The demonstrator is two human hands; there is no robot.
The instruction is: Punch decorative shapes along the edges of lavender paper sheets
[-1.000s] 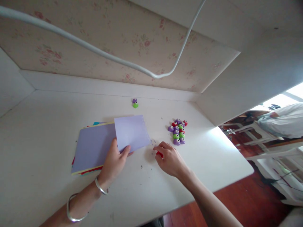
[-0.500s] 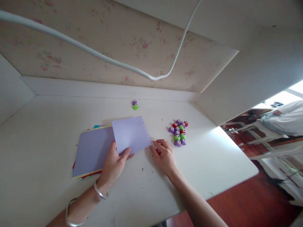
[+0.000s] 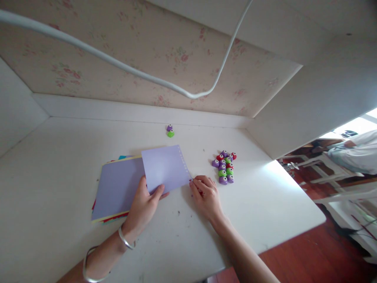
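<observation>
Nearest, left hand (image 3: 145, 204) resting on the white table (image 3: 59, 165), bracelets on the wrist, thumb and fingers pinched on the near edge of a lilac paper sheet (image 3: 165, 167). Right hand (image 3: 206, 194) just to the right, fingers curled down over a small red punch (image 3: 200, 192), mostly hidden, pressed at the sheet's near right corner; closed around it as far as can be told. Sheet lying flat near the table's middle, roughly square, turned slightly so its right edge, lined with a row of tiny punched holes, runs from near right to far left. Left part of the sheet overlapping a paper stack (image 3: 114, 188), lilac on top, with red, yellow and teal edges peeking out. Small scraps scattered on the table near the hands. Farther right, well apart from the sheet, a cluster of punches (image 3: 224, 167) in purple, green and red. Farther back, a lone purple-and-green pair of punches (image 3: 170, 131) close to the floral wall. Overhead, a white cable (image 3: 132, 72) looping across.
</observation>
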